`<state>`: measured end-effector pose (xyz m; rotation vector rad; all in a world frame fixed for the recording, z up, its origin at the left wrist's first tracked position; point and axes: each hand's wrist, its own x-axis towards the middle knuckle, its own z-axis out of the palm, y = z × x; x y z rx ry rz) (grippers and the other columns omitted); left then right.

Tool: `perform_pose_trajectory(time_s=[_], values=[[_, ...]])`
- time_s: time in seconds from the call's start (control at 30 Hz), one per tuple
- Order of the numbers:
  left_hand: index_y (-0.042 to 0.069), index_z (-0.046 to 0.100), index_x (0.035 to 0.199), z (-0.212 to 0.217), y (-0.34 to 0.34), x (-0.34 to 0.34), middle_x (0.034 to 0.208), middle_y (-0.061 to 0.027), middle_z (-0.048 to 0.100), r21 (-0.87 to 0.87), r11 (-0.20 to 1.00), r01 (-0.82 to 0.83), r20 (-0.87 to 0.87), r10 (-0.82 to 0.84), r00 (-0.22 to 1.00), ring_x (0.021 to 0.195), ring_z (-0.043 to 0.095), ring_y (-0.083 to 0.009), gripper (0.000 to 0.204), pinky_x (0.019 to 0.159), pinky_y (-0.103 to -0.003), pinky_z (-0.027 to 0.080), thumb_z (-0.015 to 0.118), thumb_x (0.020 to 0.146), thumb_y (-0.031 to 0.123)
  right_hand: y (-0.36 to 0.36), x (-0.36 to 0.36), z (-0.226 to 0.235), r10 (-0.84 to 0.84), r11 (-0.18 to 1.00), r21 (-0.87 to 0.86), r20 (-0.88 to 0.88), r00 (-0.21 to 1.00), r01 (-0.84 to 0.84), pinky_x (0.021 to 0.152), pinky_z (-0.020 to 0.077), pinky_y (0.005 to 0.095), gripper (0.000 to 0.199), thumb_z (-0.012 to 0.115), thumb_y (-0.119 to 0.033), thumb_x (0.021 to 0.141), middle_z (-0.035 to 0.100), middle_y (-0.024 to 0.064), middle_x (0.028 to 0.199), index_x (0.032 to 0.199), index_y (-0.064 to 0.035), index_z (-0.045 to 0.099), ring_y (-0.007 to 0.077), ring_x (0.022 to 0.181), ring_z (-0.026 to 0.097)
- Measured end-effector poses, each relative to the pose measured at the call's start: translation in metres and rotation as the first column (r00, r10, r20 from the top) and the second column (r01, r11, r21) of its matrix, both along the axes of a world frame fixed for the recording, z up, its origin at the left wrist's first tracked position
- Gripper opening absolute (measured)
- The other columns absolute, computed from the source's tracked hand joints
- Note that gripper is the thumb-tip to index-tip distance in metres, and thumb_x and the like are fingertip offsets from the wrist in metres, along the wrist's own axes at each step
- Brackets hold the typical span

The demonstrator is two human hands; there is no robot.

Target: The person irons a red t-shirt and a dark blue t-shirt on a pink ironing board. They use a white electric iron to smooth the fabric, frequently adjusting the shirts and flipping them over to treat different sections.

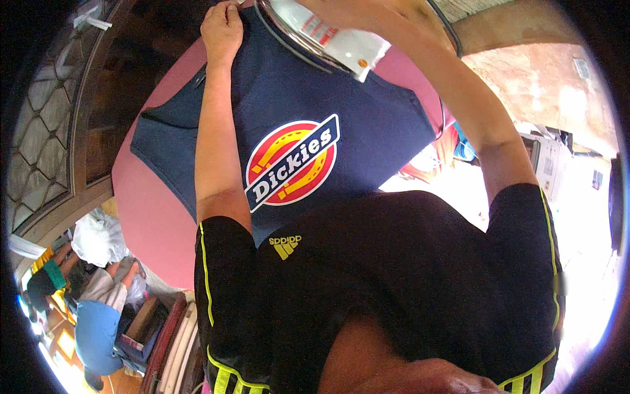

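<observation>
**Navy shirt spread on a pink board**

A soft navy T-shirt (367, 125) with a round red-and-yellow emblem lies flat on the rounded pink ironing board (147, 217). The left hand (222, 29) has its grip clamped on the shirt's top edge. The right hand is hidden behind a white tag (344, 43); its grip cannot be told.

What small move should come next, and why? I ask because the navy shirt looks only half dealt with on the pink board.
Probably draw the left hand along the navy T-shirt to pull it flat. That hand pinches the cloth's far edge, the shirt lies spread on the pink padded board, and the right hand, mostly cut off at the top edge, seems to be at a white-labelled thing there.
</observation>
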<state>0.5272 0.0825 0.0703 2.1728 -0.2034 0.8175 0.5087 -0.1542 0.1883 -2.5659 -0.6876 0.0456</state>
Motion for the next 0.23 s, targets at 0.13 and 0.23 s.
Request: perform_pose_trajectory(time_s=[0.13,0.23], values=[[0.007,0.071,0.100,-0.002,-0.001,0.008,0.091,-0.0156,0.065,0.339,0.939,0.055,0.012,-0.063,0.998,0.089,0.064,-0.0351,0.025,0.080,-0.043,0.050,0.066,0.091,0.030,-0.054,-0.055,-0.007,0.003,0.999,0.054,0.027,1.000,-0.004,0.083,0.0495,0.0487,0.038,0.053,-0.032,0.097,0.065,0.0309,0.102,0.111,0.0026,0.060,0.0429,0.097,0.065],[0.007,0.071,0.103,-0.006,0.003,0.016,0.090,-0.0183,0.064,0.262,0.953,0.150,-0.027,-0.148,0.989,0.088,0.064,-0.0340,0.034,0.080,-0.043,0.049,0.070,0.087,0.037,-0.066,-0.081,0.003,-0.048,0.989,0.140,0.018,0.999,0.045,0.097,0.0462,0.0449,0.049,0.058,-0.033,0.095,0.063,0.0281,0.120,0.130,0.0014,0.053,0.0350,0.112,0.063]])
